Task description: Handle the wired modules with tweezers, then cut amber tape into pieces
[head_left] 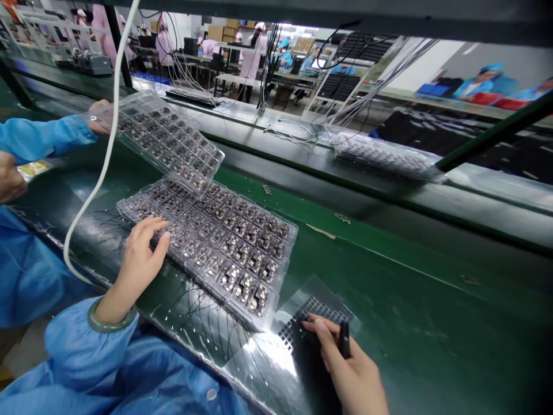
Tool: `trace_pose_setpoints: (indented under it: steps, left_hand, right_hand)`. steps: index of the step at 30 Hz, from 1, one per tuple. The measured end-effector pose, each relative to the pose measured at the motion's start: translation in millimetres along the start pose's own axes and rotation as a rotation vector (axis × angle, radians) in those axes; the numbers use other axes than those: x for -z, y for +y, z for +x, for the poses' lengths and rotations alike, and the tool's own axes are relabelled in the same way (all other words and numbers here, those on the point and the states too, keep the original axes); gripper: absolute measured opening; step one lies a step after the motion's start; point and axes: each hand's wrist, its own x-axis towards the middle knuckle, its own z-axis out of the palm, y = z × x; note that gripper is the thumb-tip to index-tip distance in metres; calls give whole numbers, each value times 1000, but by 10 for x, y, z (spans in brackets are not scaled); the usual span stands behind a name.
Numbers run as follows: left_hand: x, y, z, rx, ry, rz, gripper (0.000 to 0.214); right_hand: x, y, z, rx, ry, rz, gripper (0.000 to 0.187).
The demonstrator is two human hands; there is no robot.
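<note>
The left hand [144, 251], thumb and forefinger apart, could snag thin wires [207, 308] and jolt the circuit-board tray [291, 239], while the right hand [348, 360] holds seemingly a pen [344, 340].

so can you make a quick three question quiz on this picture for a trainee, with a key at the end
1. Multiple choice: what is the left hand nearest to?
a) the cardboard boxes
b) the lower tray of circuit boards
c) the equipment rack

2. True or false: the green bangle is on the left wrist.

3. Fill in the missing colour: the right hand holds a ____ pen-like tool close to a grid-patterned sheet.

Key: 1. b; 2. true; 3. black
</note>
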Motion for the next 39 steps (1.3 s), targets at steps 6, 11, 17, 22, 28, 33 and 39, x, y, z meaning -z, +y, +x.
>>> trace_pose_setpoints:
  steps: [6, 11, 17, 22, 28, 33, 39]
  left_hand:
    - [26, -160, 35, 20, -55, 171, 29]
    - [5, -201, -37, 21, -197, 309, 33]
    - [-55, -188, -137, -33, -147, 355, 35]
    - [-35, -163, -143, -54, -135, 377, 31]
    - [-32, -129, -210, -35, -125, 349, 29]
    - [-58, -55, -254, -5, -124, 359, 28]
    - [-77, -3, -272, -16, -104, 379, 27]
  right_hand:
    - [-6, 34, 8, -4, -20, -51, 53]
    - [-3, 7, 13, -34, -21, -58, 53]
    - [-7, -33, -2, -37, -16, -58, 51]
    - [-11, -54, -6, -58, -5, -64, 53]
    - [-14, -80, -3, -119, -26, -41, 54]
    - [-6, -86, 14, -164, -54, -30, 56]
    - [-7, -82, 32, -191, -62, -41, 59]
